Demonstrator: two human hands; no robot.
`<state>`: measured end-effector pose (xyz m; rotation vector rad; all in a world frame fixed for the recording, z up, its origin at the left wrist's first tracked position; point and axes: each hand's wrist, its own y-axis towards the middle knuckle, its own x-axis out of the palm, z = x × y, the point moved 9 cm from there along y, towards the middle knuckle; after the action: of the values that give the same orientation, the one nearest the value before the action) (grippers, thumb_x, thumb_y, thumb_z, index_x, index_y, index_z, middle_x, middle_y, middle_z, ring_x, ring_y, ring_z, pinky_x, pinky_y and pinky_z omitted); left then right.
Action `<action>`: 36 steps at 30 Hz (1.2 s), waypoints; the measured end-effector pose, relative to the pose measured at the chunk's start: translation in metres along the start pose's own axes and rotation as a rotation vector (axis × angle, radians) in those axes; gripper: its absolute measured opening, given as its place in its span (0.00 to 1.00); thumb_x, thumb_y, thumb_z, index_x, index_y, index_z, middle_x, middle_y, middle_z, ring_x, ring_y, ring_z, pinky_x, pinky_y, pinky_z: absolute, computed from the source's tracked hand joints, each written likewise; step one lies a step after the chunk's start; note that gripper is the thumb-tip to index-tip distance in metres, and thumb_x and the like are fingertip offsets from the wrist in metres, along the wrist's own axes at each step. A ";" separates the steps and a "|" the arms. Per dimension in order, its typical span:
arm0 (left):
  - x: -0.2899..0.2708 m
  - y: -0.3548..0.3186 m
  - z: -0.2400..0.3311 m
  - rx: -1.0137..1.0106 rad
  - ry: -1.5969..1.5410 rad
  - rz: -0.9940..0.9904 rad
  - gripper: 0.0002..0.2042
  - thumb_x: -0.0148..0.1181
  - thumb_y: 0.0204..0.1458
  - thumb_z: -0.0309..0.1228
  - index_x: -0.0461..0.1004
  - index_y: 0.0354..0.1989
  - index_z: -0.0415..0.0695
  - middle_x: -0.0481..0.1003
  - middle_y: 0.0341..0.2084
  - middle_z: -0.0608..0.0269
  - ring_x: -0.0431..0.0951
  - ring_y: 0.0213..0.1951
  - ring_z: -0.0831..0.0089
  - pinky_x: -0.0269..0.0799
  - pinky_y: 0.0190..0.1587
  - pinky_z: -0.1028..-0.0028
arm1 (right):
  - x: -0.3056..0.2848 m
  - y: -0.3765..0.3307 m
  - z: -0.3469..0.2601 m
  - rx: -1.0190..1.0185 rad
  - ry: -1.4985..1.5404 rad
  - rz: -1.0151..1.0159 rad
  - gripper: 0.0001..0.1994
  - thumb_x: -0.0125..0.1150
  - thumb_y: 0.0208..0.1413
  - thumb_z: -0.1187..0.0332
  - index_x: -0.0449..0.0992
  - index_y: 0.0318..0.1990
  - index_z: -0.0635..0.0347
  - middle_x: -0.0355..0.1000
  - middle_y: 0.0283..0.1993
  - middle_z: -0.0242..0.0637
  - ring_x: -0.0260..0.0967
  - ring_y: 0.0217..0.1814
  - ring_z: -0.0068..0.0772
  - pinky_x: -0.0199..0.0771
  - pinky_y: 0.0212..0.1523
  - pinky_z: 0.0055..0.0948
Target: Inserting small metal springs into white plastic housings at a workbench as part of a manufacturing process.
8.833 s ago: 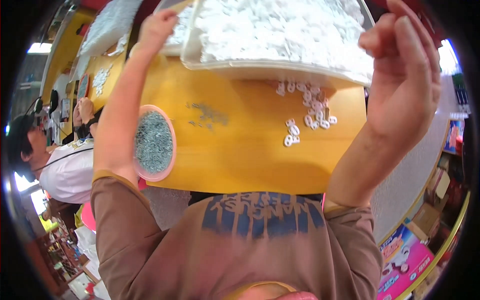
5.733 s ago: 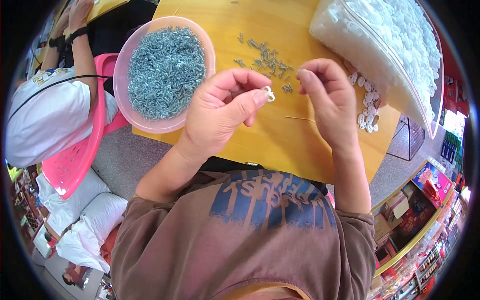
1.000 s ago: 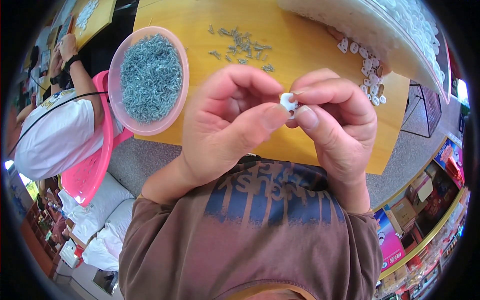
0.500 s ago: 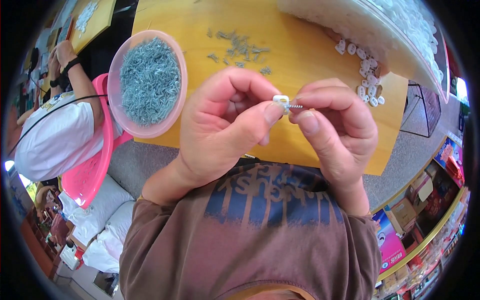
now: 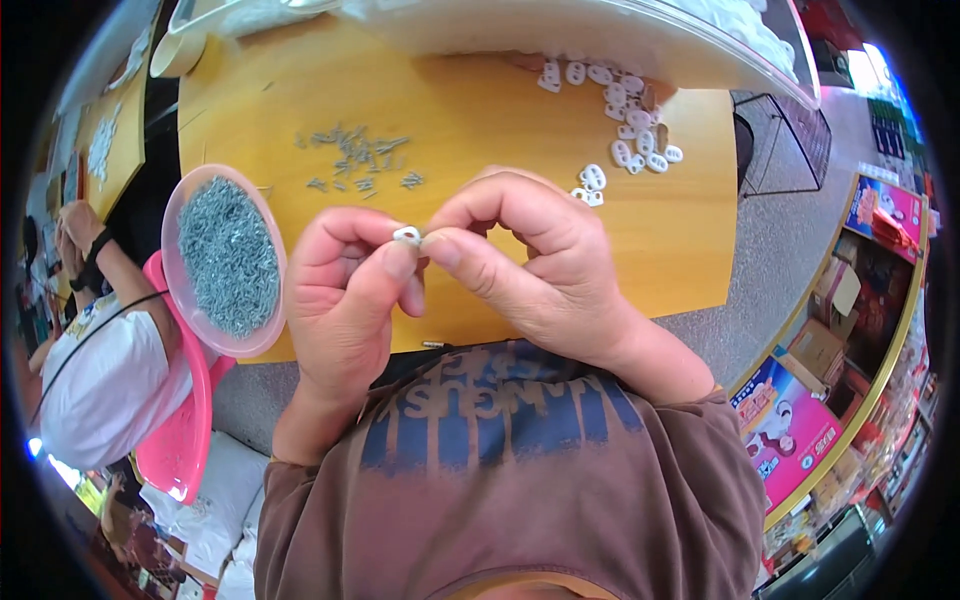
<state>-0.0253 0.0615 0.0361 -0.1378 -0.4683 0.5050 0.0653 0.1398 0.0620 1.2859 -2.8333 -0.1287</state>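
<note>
A small white plastic piece with an oval hole [image 5: 406, 235] is pinched between the thumb and index finger of my left hand [image 5: 345, 295]. My right hand [image 5: 545, 265] is closed, its thumb and index fingertips meeting right beside the piece. Whatever sits between those right fingertips is hidden; no screw shows there. Beyond my left hand, a loose scatter of small grey screws [image 5: 355, 150] lies on the yellow table [image 5: 470, 130]. Several matching white plastic pieces [image 5: 638, 140] lie beyond my right hand, with a few more [image 5: 591, 185] closer to it.
A pink oval basin [image 5: 170, 250] full of screws stands at the table's left edge. A large clear bin [image 5: 600, 30] of white parts spans the far side. At left, a person in a white shirt [image 5: 110, 380] sits on a pink chair [image 5: 200, 420].
The view has shifted. A screw stuck out of the white piece toward my right fingers; now my right fingertips have closed in against the piece and the screw is out of sight.
</note>
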 end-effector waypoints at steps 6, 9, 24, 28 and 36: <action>-0.008 0.006 -0.003 0.038 0.084 0.034 0.05 0.48 0.45 0.21 0.63 0.30 0.37 0.67 0.21 0.63 0.64 0.18 0.82 0.60 0.22 0.85 | -0.065 -0.012 -0.002 -0.090 -0.323 0.210 0.05 0.55 0.45 0.74 0.69 0.30 0.66 0.66 0.27 0.32 0.62 0.32 0.20 0.61 0.33 0.18; -0.011 0.008 -0.006 0.036 0.083 0.037 0.05 0.48 0.45 0.22 0.63 0.30 0.37 0.67 0.21 0.63 0.64 0.18 0.82 0.59 0.23 0.84 | -0.129 -0.034 0.013 0.023 -0.315 0.528 0.05 0.54 0.46 0.74 0.69 0.31 0.66 0.66 0.30 0.32 0.61 0.32 0.17 0.61 0.33 0.17; 0.003 0.012 -0.013 -0.015 0.077 -0.020 0.04 0.49 0.45 0.23 0.63 0.29 0.38 0.65 0.25 0.62 0.64 0.20 0.81 0.59 0.25 0.83 | -0.143 -0.025 0.018 -0.060 -1.122 0.366 0.06 0.57 0.40 0.73 0.73 0.29 0.62 0.66 0.30 0.40 0.63 0.32 0.37 0.63 0.33 0.28; 0.000 0.012 -0.014 -0.022 0.065 -0.002 0.04 0.48 0.45 0.23 0.63 0.30 0.38 0.66 0.25 0.62 0.64 0.20 0.81 0.59 0.25 0.83 | -0.136 -0.019 0.023 -0.067 -1.130 0.299 0.06 0.56 0.40 0.74 0.73 0.30 0.62 0.65 0.30 0.39 0.63 0.32 0.35 0.64 0.31 0.27; -0.002 0.008 -0.011 0.003 0.065 0.006 0.03 0.48 0.45 0.22 0.63 0.29 0.38 0.65 0.26 0.62 0.61 0.19 0.81 0.56 0.23 0.83 | -0.131 -0.021 0.026 -0.104 -0.908 0.357 0.04 0.55 0.42 0.77 0.69 0.28 0.65 0.66 0.33 0.36 0.64 0.33 0.26 0.66 0.32 0.22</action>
<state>-0.0254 0.0673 0.0234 -0.1521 -0.4032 0.5054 0.1655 0.2261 0.0355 0.7845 -3.6356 -1.0749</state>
